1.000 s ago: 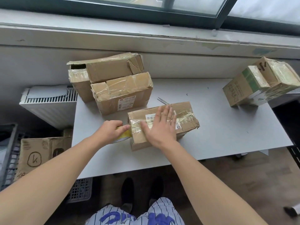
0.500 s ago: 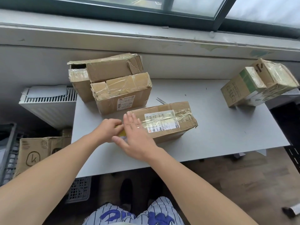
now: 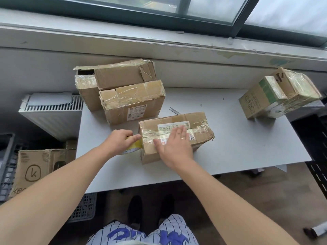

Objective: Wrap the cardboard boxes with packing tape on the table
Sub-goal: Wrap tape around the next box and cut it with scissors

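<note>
A long cardboard box (image 3: 201, 124) with a white label and shiny tape lies near the front of the grey table (image 3: 238, 147). My right hand (image 3: 174, 147) presses flat on its top near the left end, fingers straight. My left hand (image 3: 118, 141) grips a yellow roll of packing tape (image 3: 133, 147) held against the box's left end. Two taped boxes are stacked at the back left, the lower box (image 3: 132, 101) in front of the upper box (image 3: 115, 75). Another taped box (image 3: 279, 92) with green print sits at the right edge.
Scissors (image 3: 174, 110) lie behind the long box. A white radiator (image 3: 51, 112) stands left of the table. A cardboard box (image 3: 35, 170) and grey crates (image 3: 7, 165) sit on the floor at the left. A window sill runs along the back.
My right hand slid from the box's left end back onto its top. The left hand keeps the tape roll at the box's left end.
</note>
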Motion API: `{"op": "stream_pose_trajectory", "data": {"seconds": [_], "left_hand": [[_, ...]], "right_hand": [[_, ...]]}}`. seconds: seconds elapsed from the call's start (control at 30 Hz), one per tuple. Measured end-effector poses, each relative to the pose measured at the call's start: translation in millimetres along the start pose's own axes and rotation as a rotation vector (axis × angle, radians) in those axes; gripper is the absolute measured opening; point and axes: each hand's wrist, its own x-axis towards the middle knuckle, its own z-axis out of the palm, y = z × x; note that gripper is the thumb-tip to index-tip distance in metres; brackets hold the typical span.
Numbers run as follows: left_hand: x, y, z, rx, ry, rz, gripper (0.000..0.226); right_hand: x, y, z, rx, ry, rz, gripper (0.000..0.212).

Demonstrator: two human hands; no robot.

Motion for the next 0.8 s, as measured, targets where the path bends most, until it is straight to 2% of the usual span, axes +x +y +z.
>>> {"op": "stream_pose_trajectory", "data": {"seconds": [0.2, 0.3, 0.37, 0.47, 0.53, 0.7, 0.8], "left_hand": [[-1.1, -4.1, -0.3, 0.017, -0.019, -0.029, 0.054], [-8.3, -11.9, -4.4, -0.011, -0.011, -0.053, 0.041], [-10.2, -10.9, -6.2, -0.015, -0.019, -0.053, 0.042], [-11.1, 2.9, -2.4, -0.016, -0.011, -0.038, 0.055], [-11.1, 9.8, 0.8, -0.027, -0.015, -0.035, 0.058], [-10.8, 10.2, -3.7, -0.032, -0.035, -0.071, 0.059], [-13.4, 16.2, -18.1, -0.117, -0.004, -0.051, 0.056]], "right_hand": [[-29.4, -75.6, 9.5, 0.015, 0.002, -0.292, 0.103], [-30.2, -67.8, 5.8, 0.036, 0.092, -0.554, 0.09], [-18.6, -51.1, -4.4, 0.053, 0.121, -0.664, 0.096], [7.0, -22.8, -22.7, -0.153, 0.026, -0.59, 0.133], [19.1, -14.0, -29.4, -0.261, -0.014, -0.563, 0.147], [34.8, -22.7, -36.1, -0.392, 0.021, -0.622, 0.142], [37.7, -11.3, -48.1, -0.314, 0.081, -0.629, 0.135]]}}
